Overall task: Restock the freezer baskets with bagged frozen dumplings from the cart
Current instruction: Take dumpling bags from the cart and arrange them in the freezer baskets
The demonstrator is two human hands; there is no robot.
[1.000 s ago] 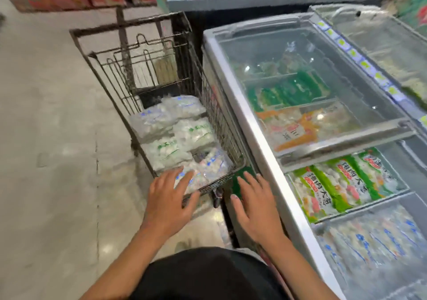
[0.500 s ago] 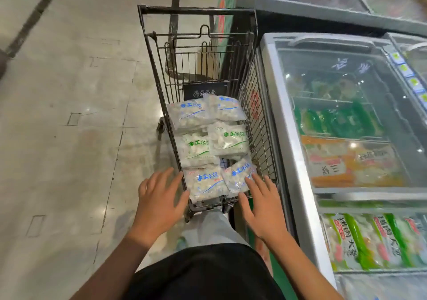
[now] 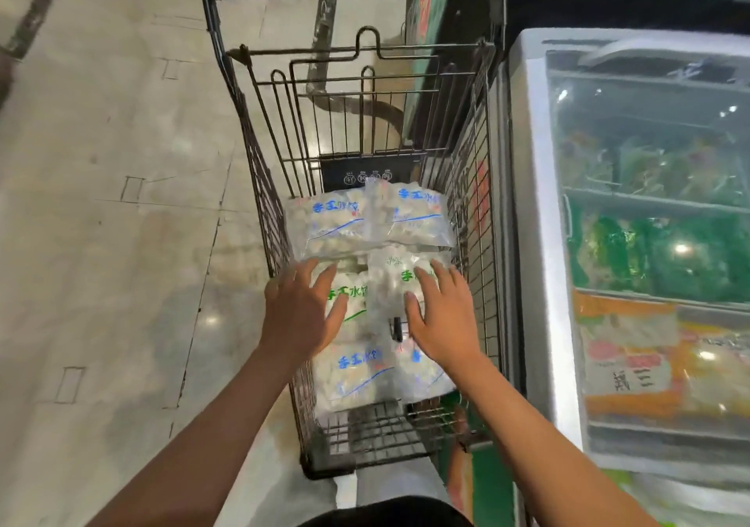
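We see both hands reaching into the cart (image 3: 239, 92), a dark wire trolley parked just beside the freezer (image 3: 539, 242) on its right. The left hand (image 3: 302, 315) has its fingers spread and straight, held over the left green-print bag (image 3: 357, 303); whether the palm actually touches the plastic we cannot tell. The right hand (image 3: 442, 315) is likewise spread, fingers straight, lying over the right green-print bag (image 3: 399, 279), and again contact is unclear. Neither hand is curled round anything.

The dumpling bags lie flat in the cart's basket in three rows of two. The far row is two blue-print bags (image 3: 365, 218), beyond our fingertips and uncovered. The middle row, the green-print pair, sits directly under the two hands. The near row, two more blue-print bags (image 3: 353, 376), lies below our wrists, toward the cart's near end; the right one is partly hidden by the right forearm.

Through the freezer's glass lid (image 3: 649, 161) we make out green packs (image 3: 657, 254) and orange packs (image 3: 633, 356), blurred. The floor (image 3: 101, 242) to the left is pale tile.
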